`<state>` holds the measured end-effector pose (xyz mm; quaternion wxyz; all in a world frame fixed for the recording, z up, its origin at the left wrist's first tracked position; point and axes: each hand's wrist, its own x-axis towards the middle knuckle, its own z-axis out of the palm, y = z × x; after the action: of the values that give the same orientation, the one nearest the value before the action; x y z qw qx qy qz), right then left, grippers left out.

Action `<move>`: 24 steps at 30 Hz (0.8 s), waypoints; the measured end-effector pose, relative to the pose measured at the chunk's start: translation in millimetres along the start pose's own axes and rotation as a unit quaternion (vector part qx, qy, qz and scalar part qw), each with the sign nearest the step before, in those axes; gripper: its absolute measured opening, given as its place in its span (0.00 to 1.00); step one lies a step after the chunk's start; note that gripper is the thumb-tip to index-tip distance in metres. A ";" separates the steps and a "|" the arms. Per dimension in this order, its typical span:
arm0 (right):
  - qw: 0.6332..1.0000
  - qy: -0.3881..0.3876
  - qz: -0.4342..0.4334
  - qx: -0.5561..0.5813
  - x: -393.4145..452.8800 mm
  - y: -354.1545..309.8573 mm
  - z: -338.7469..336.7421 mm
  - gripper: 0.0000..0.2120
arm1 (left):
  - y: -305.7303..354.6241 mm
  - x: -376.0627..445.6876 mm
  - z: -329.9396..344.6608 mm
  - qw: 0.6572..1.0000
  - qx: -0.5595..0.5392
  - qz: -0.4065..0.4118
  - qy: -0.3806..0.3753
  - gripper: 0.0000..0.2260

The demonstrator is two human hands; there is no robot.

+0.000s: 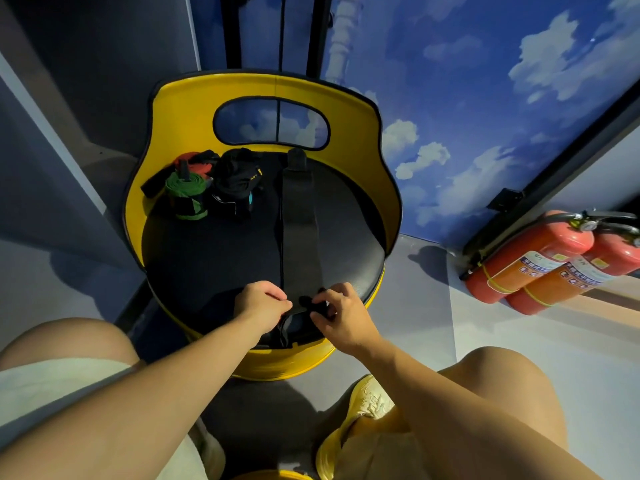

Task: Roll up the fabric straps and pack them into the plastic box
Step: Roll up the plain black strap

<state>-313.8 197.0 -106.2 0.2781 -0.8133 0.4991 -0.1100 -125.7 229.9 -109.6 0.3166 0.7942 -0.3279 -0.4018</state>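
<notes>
The near end of a black strap point(299, 233) was pinched between the fingers of the left hand point(262, 303) and right hand point(337, 311), apparently to start a roll; beyond them its length was laid flat across the chair seat point(207, 251). No plastic box was seen.

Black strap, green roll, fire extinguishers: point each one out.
black strap point(298, 233), head view, middle of the flat length lying on the seat
green roll point(183, 194), head view, its rolled side
fire extinguishers point(530, 258), head view, red body of the nearer one
</notes>
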 end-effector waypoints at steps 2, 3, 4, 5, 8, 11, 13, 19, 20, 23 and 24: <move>0.998 0.011 -0.050 -0.043 -0.7 5.4 0.3 0.13 | 0.6 -0.3 -0.8 0.999 0.040 0.034 -0.004 0.05; 0.996 0.012 -0.068 -0.063 0.0 7.1 0.7 0.13 | 0.9 -0.7 -2.4 0.996 0.070 0.057 -0.013 0.05; 0.994 0.013 -0.079 -0.078 1.4 8.1 1.1 0.13 | 1.4 -1.4 -4.3 0.991 0.101 0.085 -0.023 0.05; 0.992 0.016 -0.087 -0.087 3.4 8.2 1.4 0.12 | 1.3 -1.8 -6.6 0.984 0.130 0.117 -0.029 0.05; 0.990 0.026 -0.101 -0.092 10.4 8.3 3.2 0.10 | -0.8 -1.2 -13.1 0.958 0.191 0.211 -0.037 0.06; 0.989 0.030 -0.118 -0.089 13.9 9.9 4.7 0.09 | -5.0 -2.6 -15.2 0.914 0.269 0.298 -0.066 0.16; 0.987 0.033 -0.128 -0.095 14.4 12.3 6.1 0.09 | -8.7 -3.8 -12.5 0.882 0.305 0.352 -0.065 0.17; 0.973 0.060 -0.170 -0.144 14.1 15.9 4.2 0.08 | -11.1 -0.6 -9.4 0.841 0.299 0.452 -0.005 0.05; 0.971 0.062 -0.176 -0.152 14.4 16.8 3.0 0.09 | -12.1 1.0 -10.5 0.840 0.296 0.455 -0.003 0.07; 0.971 0.054 -0.181 -0.150 15.3 17.2 -1.5 0.10 | -9.6 2.1 -15.6 0.849 0.296 0.436 -0.021 0.10; 0.973 0.052 -0.177 -0.142 15.3 16.5 -2.7 0.11 | -9.5 3.3 -16.6 0.852 0.295 0.432 -0.024 0.10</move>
<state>-320.0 177.0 -114.7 0.1098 -0.9132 0.3711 -0.1277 -107.6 236.8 -110.4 0.2015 0.6185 -0.7486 -0.1282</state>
